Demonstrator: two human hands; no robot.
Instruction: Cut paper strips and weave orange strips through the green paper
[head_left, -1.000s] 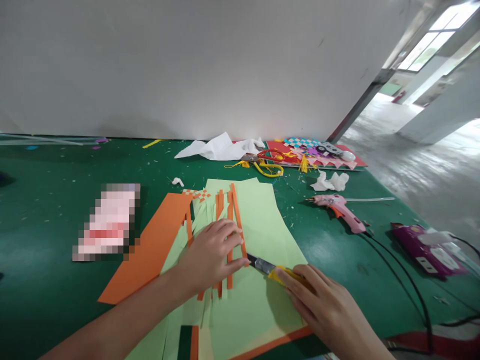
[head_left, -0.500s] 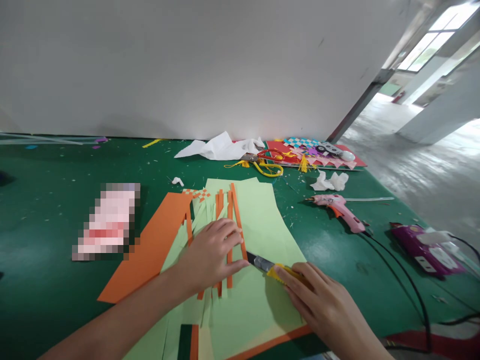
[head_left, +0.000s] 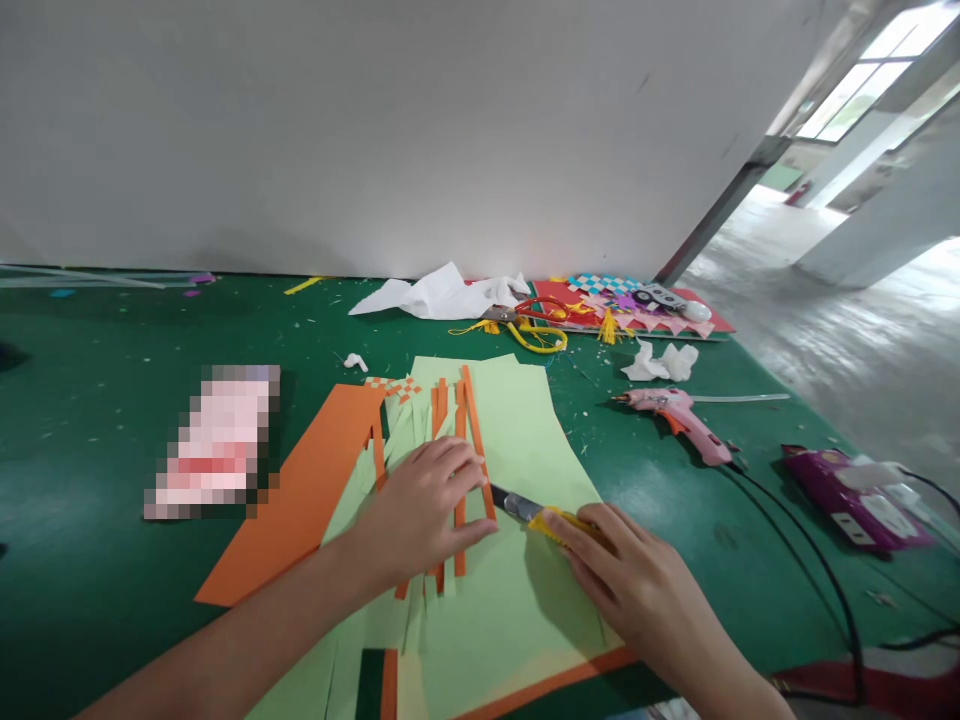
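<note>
My right hand (head_left: 641,585) grips a yellow utility knife (head_left: 519,507), its dark blade pointing left and touching the edge of a narrow orange paper strip (head_left: 474,425). My left hand (head_left: 424,505) lies palm down over the strips, fingers bent a little and thumb held apart, with its fingertips on that same strip. Beneath both hands is a light green paper sheet (head_left: 517,420). Several more orange and green strips lie under and around my left hand, partly hidden by it. A wide orange sheet (head_left: 300,490) rests to the left.
Right of the paper lie a pink glue gun (head_left: 679,410) with a black cable and a purple packet (head_left: 844,500). Scissors (head_left: 536,330), white tissue (head_left: 446,295) and a red board (head_left: 712,310) with paper decorations sit by the wall. A blurred-out pink item (head_left: 217,440) lies left on the green table.
My right hand has moved the knife slightly up and to the left along the orange strip. My left hand has stayed in place.
</note>
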